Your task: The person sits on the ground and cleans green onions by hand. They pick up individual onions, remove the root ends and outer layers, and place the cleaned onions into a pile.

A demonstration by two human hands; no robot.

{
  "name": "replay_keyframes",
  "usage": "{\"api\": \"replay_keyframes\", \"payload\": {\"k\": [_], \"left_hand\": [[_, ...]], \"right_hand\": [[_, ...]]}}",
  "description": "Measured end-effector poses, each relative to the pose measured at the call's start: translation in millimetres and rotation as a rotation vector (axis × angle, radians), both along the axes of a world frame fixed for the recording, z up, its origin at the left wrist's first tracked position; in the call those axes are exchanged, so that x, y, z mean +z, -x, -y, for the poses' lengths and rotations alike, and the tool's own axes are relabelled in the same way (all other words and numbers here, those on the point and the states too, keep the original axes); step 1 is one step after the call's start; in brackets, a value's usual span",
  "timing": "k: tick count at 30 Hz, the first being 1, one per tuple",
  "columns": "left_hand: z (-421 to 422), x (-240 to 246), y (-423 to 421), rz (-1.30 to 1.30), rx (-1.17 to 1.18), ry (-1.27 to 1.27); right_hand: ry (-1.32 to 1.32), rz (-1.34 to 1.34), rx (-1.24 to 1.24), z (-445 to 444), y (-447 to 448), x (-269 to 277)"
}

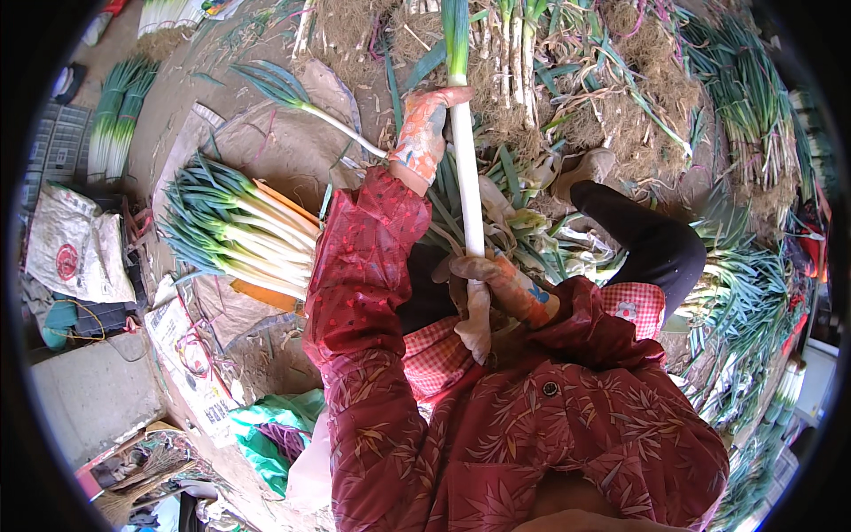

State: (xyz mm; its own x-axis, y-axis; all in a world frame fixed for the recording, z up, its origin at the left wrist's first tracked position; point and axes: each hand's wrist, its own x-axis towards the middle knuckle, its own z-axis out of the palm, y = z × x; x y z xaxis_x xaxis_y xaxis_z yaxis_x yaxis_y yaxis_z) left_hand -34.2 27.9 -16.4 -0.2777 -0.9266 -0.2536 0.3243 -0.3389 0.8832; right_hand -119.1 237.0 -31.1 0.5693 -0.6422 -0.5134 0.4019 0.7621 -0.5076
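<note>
A long green onion [468, 173] with a thick white stalk stands nearly upright in the picture, its green top running out of the upper edge. My left hand [421, 130], in a patterned orange and white glove, is closed round the stalk just below the green. Near the root end, my right hand [503, 279] in a similar glove grips the stalk in front of my lap. A pale, soft piece [476, 319] hangs at the lower end; whether it is peeled skin or part of a glove, I cannot tell. Another thin green onion [339, 125] lies behind my left wrist.
Cleaned green onions [256, 233] are stacked on an orange support over sacking at left. Rooted, unpeeled bundles [751, 106] lie at upper right, peeled leaves [525, 193] between my legs. A green plastic bag [272, 425], a concrete block [96, 396] and a white sack [80, 246] are at left.
</note>
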Motion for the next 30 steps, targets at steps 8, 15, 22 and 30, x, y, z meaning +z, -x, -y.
{"api": "replay_keyframes", "payload": {"k": [8, 15, 22, 30], "left_hand": [[2, -10, 4, 0.023, 0.041, 0.053], [-2, -13, 6, 0.017, 0.006, 0.042], [-4, -22, 8, 0.041, -0.006, 0.024], [-5, -40, 14, 0.031, -0.024, 0.029]], "right_hand": [[0.090, 0.027, 0.010, -1, 3, -3], [0.014, -0.149, 0.031, 0, 0, 12], [0.083, -0.110, 0.019, -2, 0, -4], [0.008, -0.172, -0.022, -1, -3, 10]]}}
